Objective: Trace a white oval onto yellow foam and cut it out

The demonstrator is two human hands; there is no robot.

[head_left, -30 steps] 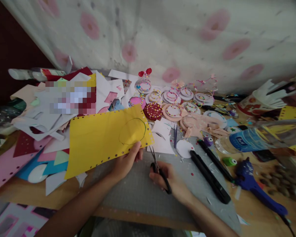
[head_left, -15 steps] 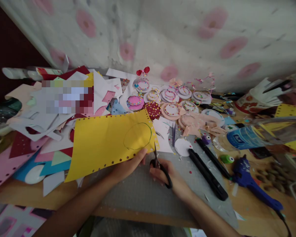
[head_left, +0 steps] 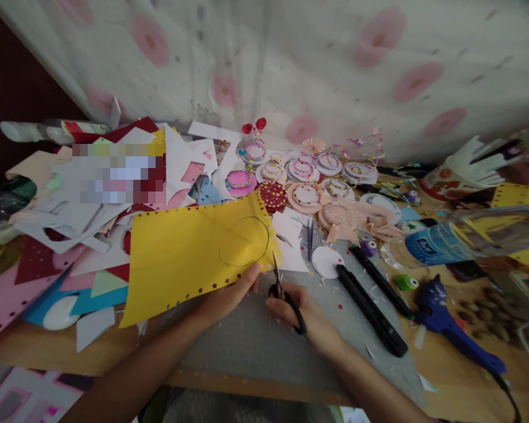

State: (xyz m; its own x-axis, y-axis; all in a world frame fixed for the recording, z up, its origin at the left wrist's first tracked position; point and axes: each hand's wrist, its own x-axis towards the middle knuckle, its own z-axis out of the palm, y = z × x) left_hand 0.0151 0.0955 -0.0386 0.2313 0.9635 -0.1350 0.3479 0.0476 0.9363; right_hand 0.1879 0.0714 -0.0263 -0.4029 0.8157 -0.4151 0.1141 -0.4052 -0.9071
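My left hand (head_left: 235, 291) pinches the lower right edge of a yellow sheet of paper (head_left: 176, 258), thumb on top and fingers underneath. Star-shaped holes run along the sheet's edges, and a dark circle is drawn near its right end. In my right hand (head_left: 297, 305) is a pair of scissors (head_left: 286, 294) with black handles, fingers wrapped round the loops. The blades point away from me and meet the sheet's right edge, just beside my left fingertips and below the drawn circle. A white paper disc (head_left: 328, 262) lies to the right of the blades.
A grey cutting mat (head_left: 247, 346) covers the middle of the desk. On it lie a black utility knife (head_left: 370, 311) and tweezers (head_left: 310, 239). Further right are a blue glue gun (head_left: 458, 329) and a plastic bottle (head_left: 462, 238). Paper scraps (head_left: 92, 229) pile up left; decorated paper discs (head_left: 306, 197) stand behind.
The yellow sheet has shifted very slightly left with my left hand. Both hands keep the same grip, and the scissors stay at the sheet's right edge.
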